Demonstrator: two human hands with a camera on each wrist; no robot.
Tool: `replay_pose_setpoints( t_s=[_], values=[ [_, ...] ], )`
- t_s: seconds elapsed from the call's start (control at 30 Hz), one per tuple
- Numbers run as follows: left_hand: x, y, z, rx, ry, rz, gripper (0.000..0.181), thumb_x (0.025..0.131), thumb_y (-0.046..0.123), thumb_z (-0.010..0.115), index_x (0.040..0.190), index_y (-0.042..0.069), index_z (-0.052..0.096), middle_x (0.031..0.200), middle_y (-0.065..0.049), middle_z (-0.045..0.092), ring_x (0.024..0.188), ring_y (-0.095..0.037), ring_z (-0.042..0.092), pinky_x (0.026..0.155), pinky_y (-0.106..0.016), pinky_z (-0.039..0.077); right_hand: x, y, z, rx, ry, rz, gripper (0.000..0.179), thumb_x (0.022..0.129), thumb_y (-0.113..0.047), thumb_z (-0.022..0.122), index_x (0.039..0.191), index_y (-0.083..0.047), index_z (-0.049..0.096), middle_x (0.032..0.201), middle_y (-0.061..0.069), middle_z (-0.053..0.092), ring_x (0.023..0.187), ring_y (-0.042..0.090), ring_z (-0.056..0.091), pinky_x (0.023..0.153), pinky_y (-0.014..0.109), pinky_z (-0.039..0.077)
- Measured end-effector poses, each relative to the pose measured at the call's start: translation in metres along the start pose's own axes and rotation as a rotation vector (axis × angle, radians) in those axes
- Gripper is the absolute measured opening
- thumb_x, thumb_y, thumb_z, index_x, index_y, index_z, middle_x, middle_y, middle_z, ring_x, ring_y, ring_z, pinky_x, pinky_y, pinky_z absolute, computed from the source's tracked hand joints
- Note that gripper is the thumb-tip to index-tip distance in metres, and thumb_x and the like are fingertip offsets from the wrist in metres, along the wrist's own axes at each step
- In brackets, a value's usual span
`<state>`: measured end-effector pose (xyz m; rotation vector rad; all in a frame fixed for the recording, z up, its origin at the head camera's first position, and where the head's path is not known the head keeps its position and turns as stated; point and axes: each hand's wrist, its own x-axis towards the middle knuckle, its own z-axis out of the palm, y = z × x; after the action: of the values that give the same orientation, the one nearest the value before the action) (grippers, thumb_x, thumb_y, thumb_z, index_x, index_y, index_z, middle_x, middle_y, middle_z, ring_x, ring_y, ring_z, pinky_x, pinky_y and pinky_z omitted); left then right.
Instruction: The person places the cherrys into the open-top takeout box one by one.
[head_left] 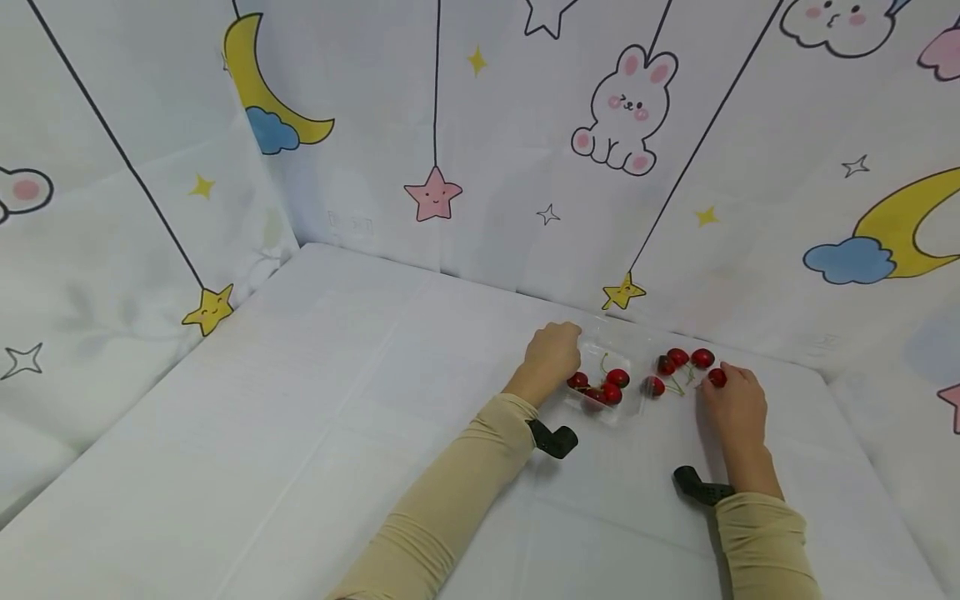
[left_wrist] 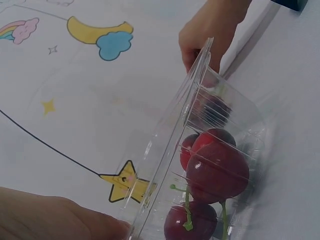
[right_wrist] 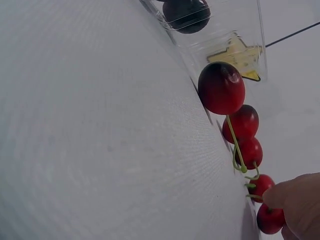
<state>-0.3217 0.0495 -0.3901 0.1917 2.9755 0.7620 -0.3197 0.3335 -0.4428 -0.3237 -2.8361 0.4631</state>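
A clear plastic clamshell box (head_left: 628,400) stands toward the right back of the table with several dark red cherries (head_left: 612,393) inside. My left hand (head_left: 553,354) grips the box at its left side; in the left wrist view the thumb (left_wrist: 107,227) lies at the edge of the clear wall. To the right of the box lie several loose cherries (head_left: 677,357) with green stems (right_wrist: 237,145). At the right end of that group my right hand (head_left: 737,406) pinches one cherry (right_wrist: 270,218) between its fingertips, close over the table. Its palm is hidden in the right wrist view.
The table (head_left: 360,375) has a white cover. Behind it hangs a white cloth (head_left: 495,150) printed with moons, stars and a rabbit, and the box and cherries stand near that back edge. A black wrist mount (head_left: 553,439) juts from each sleeve.
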Motion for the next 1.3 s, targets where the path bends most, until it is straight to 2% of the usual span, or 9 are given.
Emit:
replay_pose_setpoints(
  t_s=[0.27,0.47,0.97,1.3],
  values=[
    [-0.0004,-0.0005,0.0002,0.003,0.001,0.023,0.039,0.093,0.013,0.054,0.131,0.020,0.058,0.125,0.002,0.064,0.096,-0.014,0.066,0.076,-0.028,0.054,-0.0038,0.0005,-0.0007,-0.021,-0.010,0.050,0.046,0.093,-0.011,0.053,0.132,0.012,0.045,0.133,0.035,0.042,0.122,0.051,0.039,0.103,0.057,0.033],
    [0.0008,-0.0011,0.0003,0.013,0.013,0.036,0.038,0.093,0.014,0.054,0.131,0.020,0.059,0.124,0.003,0.065,0.096,-0.014,0.066,0.074,-0.028,0.054,-0.0053,0.0002,-0.0015,-0.036,0.038,0.024,0.040,0.092,-0.009,0.055,0.124,0.013,0.052,0.124,0.035,0.047,0.116,0.049,0.044,0.100,0.057,0.036],
    [0.0006,-0.0028,0.0014,0.004,0.015,0.039,0.038,0.093,0.012,0.054,0.130,0.019,0.059,0.124,0.002,0.065,0.092,-0.014,0.066,0.072,-0.029,0.055,-0.0069,0.0004,-0.0028,-0.004,0.028,0.048,0.038,0.089,-0.005,0.058,0.123,0.010,0.054,0.123,0.034,0.045,0.113,0.051,0.045,0.097,0.058,0.039],
    [-0.0021,-0.0023,-0.0016,0.000,0.026,0.039,0.038,0.092,0.011,0.054,0.128,0.018,0.061,0.120,0.000,0.067,0.087,-0.016,0.067,0.067,-0.028,0.053,-0.0086,-0.0009,-0.0048,-0.002,0.071,0.023,0.032,0.088,-0.003,0.057,0.117,0.010,0.056,0.116,0.034,0.052,0.109,0.050,0.048,0.094,0.058,0.040]
  ],
)
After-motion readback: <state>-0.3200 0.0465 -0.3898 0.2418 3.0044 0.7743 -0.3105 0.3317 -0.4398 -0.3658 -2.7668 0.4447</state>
